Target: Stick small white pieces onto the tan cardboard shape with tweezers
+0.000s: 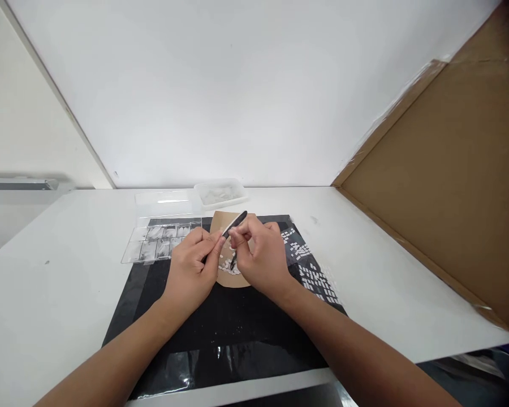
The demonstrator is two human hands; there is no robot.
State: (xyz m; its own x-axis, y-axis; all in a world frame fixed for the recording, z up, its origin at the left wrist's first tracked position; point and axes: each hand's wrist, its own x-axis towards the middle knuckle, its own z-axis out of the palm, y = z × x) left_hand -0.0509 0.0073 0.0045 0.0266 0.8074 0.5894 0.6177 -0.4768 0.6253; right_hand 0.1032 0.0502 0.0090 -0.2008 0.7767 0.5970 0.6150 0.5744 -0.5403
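Right hand (261, 257) is closed in a pinch on a black nail file (236, 223), which slants up and away above the brown card (220, 223). Left hand (193, 268) is closed, fingertips meeting the file's lower part; whether it holds a small piece there cannot be told. Both hands hover over the card, which carries small white pieces (228, 267). The card lies on a black mat (220, 333); a clear compartment box (159, 243) sits just left of the card.

Two bare forearms, no sleeves in view. Left hand (194, 271) and right hand (261, 257) ungloved. No rings, watch or bands visible on wrists or fingers.
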